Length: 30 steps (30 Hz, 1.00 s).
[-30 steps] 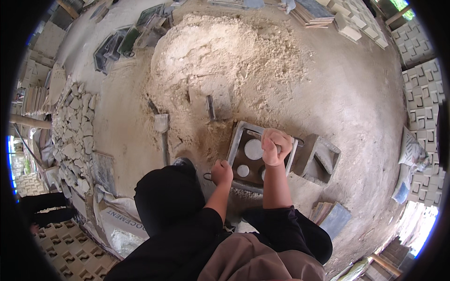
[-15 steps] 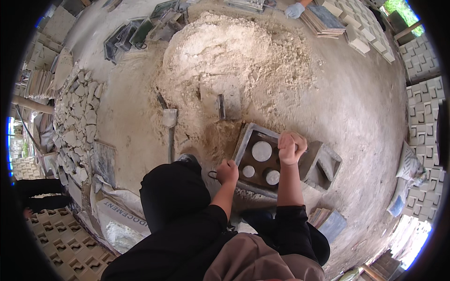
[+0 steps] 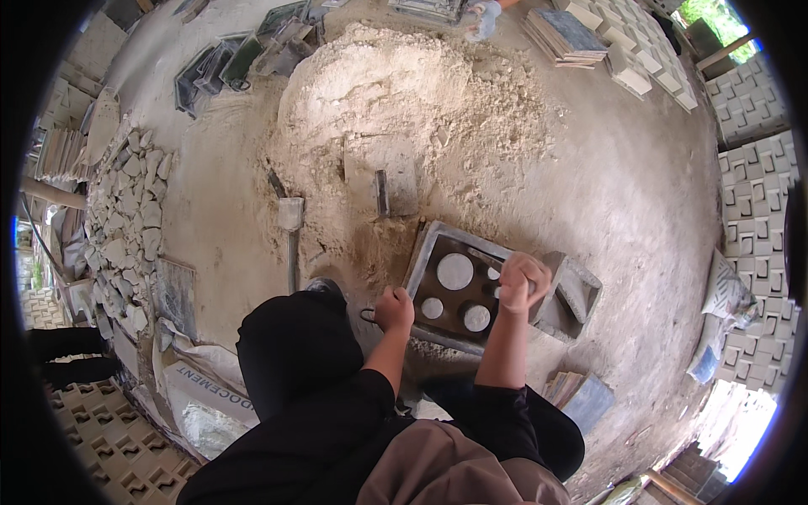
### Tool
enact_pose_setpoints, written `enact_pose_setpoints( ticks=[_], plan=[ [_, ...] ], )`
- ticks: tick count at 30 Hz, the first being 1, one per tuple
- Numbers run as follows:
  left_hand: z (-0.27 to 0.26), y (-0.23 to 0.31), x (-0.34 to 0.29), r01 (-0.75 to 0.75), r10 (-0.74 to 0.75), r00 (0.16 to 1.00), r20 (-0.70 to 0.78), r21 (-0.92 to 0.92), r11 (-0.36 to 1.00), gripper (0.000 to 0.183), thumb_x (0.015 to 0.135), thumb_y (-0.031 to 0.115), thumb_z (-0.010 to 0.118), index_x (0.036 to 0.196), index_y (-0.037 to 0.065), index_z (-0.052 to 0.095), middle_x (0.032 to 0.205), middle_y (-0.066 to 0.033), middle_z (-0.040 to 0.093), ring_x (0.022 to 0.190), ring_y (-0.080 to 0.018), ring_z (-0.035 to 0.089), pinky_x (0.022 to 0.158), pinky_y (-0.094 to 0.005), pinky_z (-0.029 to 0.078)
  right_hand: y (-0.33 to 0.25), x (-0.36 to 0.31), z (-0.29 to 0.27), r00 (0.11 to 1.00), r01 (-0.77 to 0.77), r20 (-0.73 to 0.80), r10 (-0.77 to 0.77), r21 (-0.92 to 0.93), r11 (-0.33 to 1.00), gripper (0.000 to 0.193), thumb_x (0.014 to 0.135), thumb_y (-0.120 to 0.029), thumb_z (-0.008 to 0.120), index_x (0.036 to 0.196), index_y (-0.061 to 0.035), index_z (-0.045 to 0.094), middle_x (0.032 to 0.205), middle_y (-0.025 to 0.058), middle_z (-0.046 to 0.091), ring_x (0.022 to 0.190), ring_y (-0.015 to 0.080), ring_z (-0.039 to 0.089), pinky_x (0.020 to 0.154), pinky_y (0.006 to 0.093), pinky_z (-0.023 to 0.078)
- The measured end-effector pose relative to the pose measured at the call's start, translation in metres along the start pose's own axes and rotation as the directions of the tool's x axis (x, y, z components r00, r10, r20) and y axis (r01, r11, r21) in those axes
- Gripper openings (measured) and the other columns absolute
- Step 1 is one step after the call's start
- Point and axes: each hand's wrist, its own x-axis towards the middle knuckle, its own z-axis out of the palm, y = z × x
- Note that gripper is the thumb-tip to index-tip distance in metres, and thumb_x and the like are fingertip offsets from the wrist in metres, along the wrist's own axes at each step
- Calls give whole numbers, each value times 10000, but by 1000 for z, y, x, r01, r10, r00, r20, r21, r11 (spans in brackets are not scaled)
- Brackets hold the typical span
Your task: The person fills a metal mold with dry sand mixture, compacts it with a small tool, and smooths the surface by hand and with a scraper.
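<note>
Dusty workshop floor [image 3: 656, 185], pale & dry, w/ a big mound [image 3: 370, 93] of crumbly sandy stuff dead ahead. Now the fingers: L hand [image 3: 393, 310] is balled up, fingers curled & pressed tog., knuckles fwd; a dark wire loop [image 3: 368, 316] pokes out just beside it, but can't tell if it's in the grip. R hand [image 3: 526, 282] is bunched too, fingers folded tight, thumb side up; what's inside, if anything, is hidden. And betw. the two, here's the tray [image 3: 423, 255]: grey-rimmed, rectangular, sitting skewed in front of the knees, R fist over its R side. Inside, brown fill w/ round white discs of diff. sizes, the biggest disc [image 3: 455, 272] nr the far L corner; a couple by the R hand are partly covered. Just R of the tray, a grey hollow block [image 3: 589, 278]. Over on the L, a long-handled tool w/ a square head [image 3: 290, 214], and nr the mound's foot a small dark bar [image 3: 381, 193] on a flat plate. Farther out: rubble [image 3: 126, 236] heaped far L, pale blocks [image 3: 753, 252] stacked far R, & up top a co-worker's gloved hand [image 3: 481, 21] nr a stack of boards [image 3: 564, 38].
</note>
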Motion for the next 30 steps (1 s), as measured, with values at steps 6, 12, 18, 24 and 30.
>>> enact_pose_setpoints(
  ticks=[6,12,18,24,30],
  plan=[
    [3,-2,6,-37,38,998,-57,13,999,319,759,283,354,772,40,561,771,-206,588,748,-405,556,687,-513,414,7,15,-18,992,-13,-117,44,249,968,231,654,11,438,444,-2,344,408,37,370,337,101,326,321,221,260],
    [3,-1,0,-16,16,1000,-15,14,1000,313,758,271,352,770,29,550,776,-209,585,748,-412,549,678,-512,416,16,2,-27,986,-75,-139,95,140,987,267,677,-41,456,435,-12,348,404,37,370,337,92,316,317,211,269],
    [2,-5,2,-37,36,999,-17,-11,999,306,762,259,347,773,26,545,785,-216,581,755,-419,542,680,-508,412,-16,4,-5,985,90,-157,-76,83,993,260,671,-34,447,434,-15,340,412,33,381,344,98,337,319,222,259],
    [2,-7,1,-55,55,998,-29,-8,998,304,758,256,348,783,29,548,790,-221,579,759,-420,539,691,-508,410,8,0,-17,996,-11,-89,23,131,991,322,699,-70,490,432,-9,322,395,24,362,340,93,329,316,221,224],
    [9,-3,1,-68,67,997,-37,-13,998,308,758,260,350,784,28,550,789,-217,584,759,-419,545,705,-505,411,6,2,-40,984,33,-179,-11,120,992,300,687,-46,461,419,-24,329,385,29,328,329,102,296,312,221,242]
  ],
)
